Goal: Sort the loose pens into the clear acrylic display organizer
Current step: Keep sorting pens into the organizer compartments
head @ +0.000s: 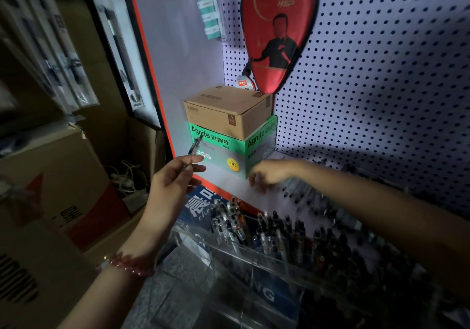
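Left of the green box [218,152], the left hand [175,178] is pinching 1 pen [195,146] between thumb and forefinger, with the other fingers lying loosely curled beneath it. The pen's long axis is running from near-left to far-right. Its upper end is pointing up toward the box front, and its lower end is hiding among the fingers. The pen is hanging in the air, apart from the organizer [223,250]. A bead bracelet [129,262] is circling that wrist.

At the box's near right corner, the right hand [267,173] is reaching across, its fingers drooping down and slightly curled over the loose pens [302,191] lying on the white shelf [229,183]. Blur is hiding the fingertips, so I cannot tell whether they are gripping anything.

Nearest, the organizer is standing with many stored pens [279,232] leaning upright in its compartments, ends pointing up and far. A brown box [229,110] is sitting on the green box, against the pegboard [381,74].
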`<state>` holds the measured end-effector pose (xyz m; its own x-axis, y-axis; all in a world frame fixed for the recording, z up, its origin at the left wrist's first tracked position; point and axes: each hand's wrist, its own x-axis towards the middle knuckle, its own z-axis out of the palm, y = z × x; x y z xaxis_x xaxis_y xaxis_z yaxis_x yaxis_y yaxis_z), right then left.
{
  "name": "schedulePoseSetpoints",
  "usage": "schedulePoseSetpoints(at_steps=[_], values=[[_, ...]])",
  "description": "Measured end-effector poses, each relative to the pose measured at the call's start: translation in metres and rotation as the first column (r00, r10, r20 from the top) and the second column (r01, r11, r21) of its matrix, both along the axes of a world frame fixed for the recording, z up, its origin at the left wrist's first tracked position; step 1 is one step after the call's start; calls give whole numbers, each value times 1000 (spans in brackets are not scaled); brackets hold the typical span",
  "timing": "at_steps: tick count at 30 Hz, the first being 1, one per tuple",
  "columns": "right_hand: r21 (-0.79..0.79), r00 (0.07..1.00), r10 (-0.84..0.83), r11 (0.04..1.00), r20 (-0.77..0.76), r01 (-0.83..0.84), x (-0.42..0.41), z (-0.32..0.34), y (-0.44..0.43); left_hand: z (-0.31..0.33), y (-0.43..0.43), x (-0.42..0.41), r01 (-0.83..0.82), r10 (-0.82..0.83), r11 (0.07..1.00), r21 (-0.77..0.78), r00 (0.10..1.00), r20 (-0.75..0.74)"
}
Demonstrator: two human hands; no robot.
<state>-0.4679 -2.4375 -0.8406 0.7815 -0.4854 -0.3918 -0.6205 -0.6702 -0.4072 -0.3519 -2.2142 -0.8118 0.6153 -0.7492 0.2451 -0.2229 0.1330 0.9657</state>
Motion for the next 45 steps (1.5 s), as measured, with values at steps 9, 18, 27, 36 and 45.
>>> schedulePoseSetpoints(at_steps=[9,18,27,36,45], values=[[127,876,-79,992,476,20,-54,108,97,5,14,-2,-2,3,1000,-11,988,154],[-254,695,196,967,692,-20,-43,60,178,17,14,-30,178,-200,977,-122,958,-207],[137,563,-187,982,805,131,-45,51,160,9,9,-32,262,-275,932,-250,961,-17],[162,564,-248,966,788,200,-48,51,145,8,12,-36,513,-518,837,-192,855,25],[217,333,-289,947,897,238,-42,56,151,3,10,-35,574,-572,810,-118,818,56]])
